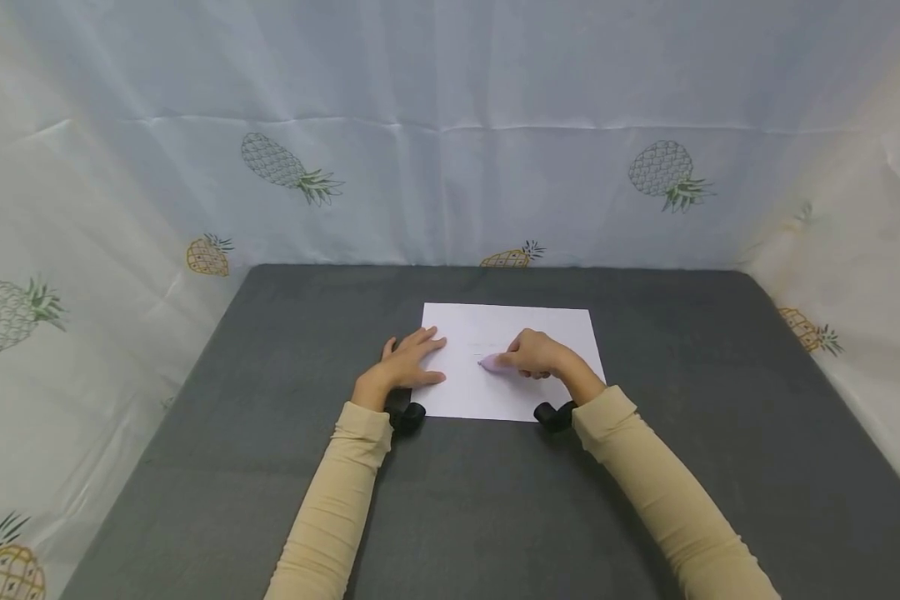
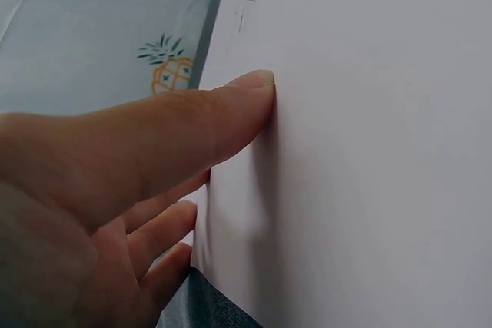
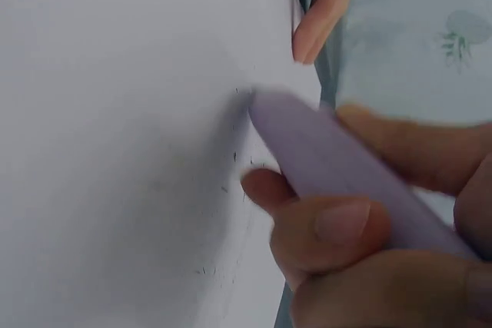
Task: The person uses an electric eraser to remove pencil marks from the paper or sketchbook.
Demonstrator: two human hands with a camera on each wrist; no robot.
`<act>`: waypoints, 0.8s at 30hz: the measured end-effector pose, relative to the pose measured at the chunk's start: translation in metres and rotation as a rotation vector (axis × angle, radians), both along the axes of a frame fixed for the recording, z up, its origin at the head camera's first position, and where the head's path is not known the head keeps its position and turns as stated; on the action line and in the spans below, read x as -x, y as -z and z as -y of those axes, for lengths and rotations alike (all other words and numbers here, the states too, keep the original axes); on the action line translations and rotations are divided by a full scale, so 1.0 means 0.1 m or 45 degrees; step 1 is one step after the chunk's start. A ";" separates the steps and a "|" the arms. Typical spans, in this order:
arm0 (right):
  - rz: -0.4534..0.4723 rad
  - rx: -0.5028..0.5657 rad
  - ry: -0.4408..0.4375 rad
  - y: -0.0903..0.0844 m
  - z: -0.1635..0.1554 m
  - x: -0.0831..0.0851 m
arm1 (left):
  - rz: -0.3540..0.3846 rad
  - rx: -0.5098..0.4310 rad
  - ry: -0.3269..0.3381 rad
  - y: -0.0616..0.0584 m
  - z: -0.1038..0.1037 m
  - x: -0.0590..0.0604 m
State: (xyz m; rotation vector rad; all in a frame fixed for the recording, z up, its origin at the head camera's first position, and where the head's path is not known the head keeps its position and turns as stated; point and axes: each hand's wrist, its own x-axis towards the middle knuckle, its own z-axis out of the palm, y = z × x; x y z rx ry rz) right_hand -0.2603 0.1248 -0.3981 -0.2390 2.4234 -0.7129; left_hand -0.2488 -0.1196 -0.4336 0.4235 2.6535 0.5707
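- A white sheet of paper is lying flat at the centre of the head view, on a dark grey table mat, with its long edge running left to right.
- The right hand is curling its fingers around a pale lilac pen and pinching it near the tip; the tip is pointing toward the left of the frame and meeting the sheet about mid-page, probably so it can mark there. Faint small marks are showing on the paper in the right wrist view.
- The left hand is lying spread, fingers straight, at the left edge of the sheet, with the thumb pressing down on the paper; this is likely keeping the sheet from sliding under the pen.
- A pineapple-printed cloth is hanging across the upper part of the frame and down both sides, enclosing the mat.
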 end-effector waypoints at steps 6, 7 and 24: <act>-0.005 -0.009 0.031 0.01 -0.03 0.04 | -0.015 -0.001 0.010 0.01 -0.01 0.00; 0.010 -0.010 0.036 0.02 -0.04 0.05 | -0.013 0.000 0.009 0.02 -0.01 0.01; -0.009 0.008 0.039 0.01 -0.05 0.03 | -0.013 -0.014 0.006 0.02 0.01 0.00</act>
